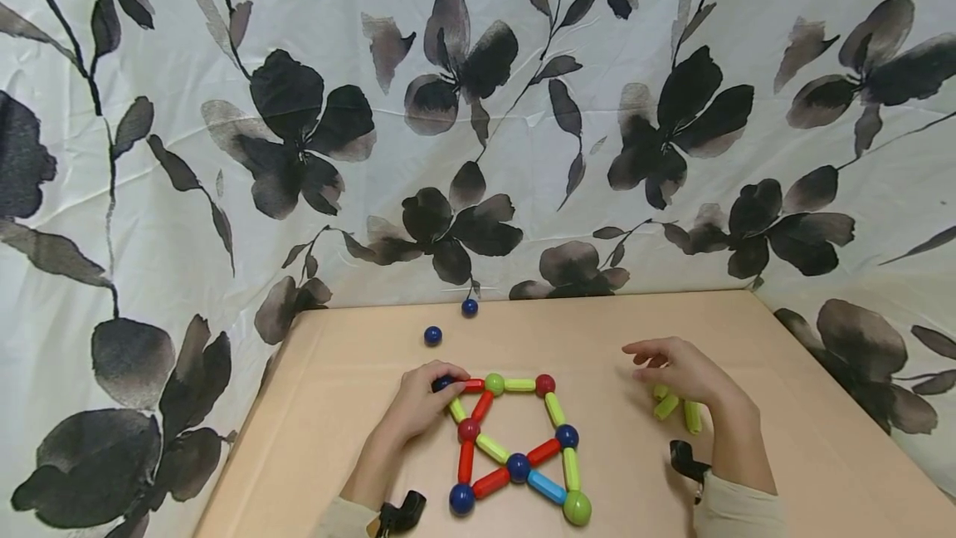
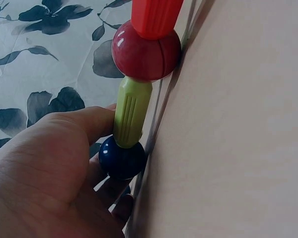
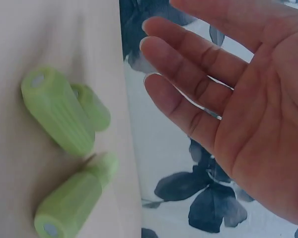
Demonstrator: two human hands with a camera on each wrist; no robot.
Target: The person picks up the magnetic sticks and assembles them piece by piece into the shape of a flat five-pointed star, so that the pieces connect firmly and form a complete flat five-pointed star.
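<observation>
A flat frame of magnetic balls and rods lies on the table. At its upper left corner my left hand (image 1: 420, 401) grips a dark blue ball (image 2: 121, 157) between thumb and fingers. From that ball a lime green rod (image 2: 133, 113) runs to a dark red ball (image 1: 468, 430), and a short red rod (image 1: 475, 386) leads to a green ball (image 1: 495, 384). Over on the right, my right hand (image 1: 683, 368) hovers with relaxed fingers and nothing in it. Several loose lime green rods (image 3: 59, 111) lie just below it, showing silvery ends.
Two loose blue balls, a nearer one (image 1: 432, 335) and a farther one (image 1: 469, 307), sit toward the back of the tan table (image 1: 336, 339). A white cloth with dark flowers (image 1: 568, 148) hangs behind the table. The frame's lower corners are a blue ball (image 1: 461, 499) and a green ball (image 1: 577, 508).
</observation>
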